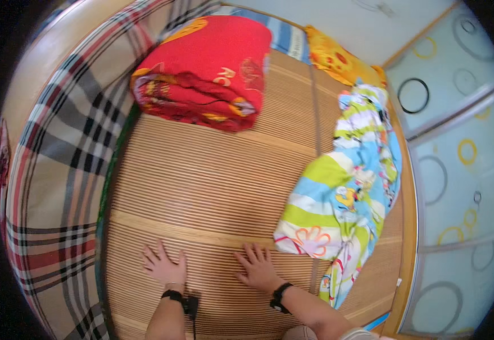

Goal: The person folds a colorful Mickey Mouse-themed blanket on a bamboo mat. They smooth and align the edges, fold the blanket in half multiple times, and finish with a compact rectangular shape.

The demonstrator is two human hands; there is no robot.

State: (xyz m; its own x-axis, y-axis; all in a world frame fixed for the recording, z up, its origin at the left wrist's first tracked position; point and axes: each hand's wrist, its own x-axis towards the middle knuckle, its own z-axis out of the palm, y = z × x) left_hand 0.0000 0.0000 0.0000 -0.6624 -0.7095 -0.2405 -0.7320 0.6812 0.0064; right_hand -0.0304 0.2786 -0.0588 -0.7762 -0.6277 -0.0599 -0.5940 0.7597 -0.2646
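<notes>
My left hand [166, 268] lies flat on the slatted bamboo mat [201, 175], fingers spread and holding nothing. Beside it, my right hand [258, 269] also rests palm down on the mat with its fingers apart. Just right of that hand lies a crumpled quilt [338, 192] striped in green, white and blue with cartoon prints; hand and quilt do not touch. At the far left sits a thick folded red blanket [213, 62] with yellow patterns, out of reach of both hands.
A plaid padded headboard or backrest [65, 147] runs along the left side. Beyond the quilt lies an orange pillow [340, 56] at the far right, near a blue striped cloth [284, 37]. Frosted sliding panels [445, 170] with ring patterns stand along the right edge.
</notes>
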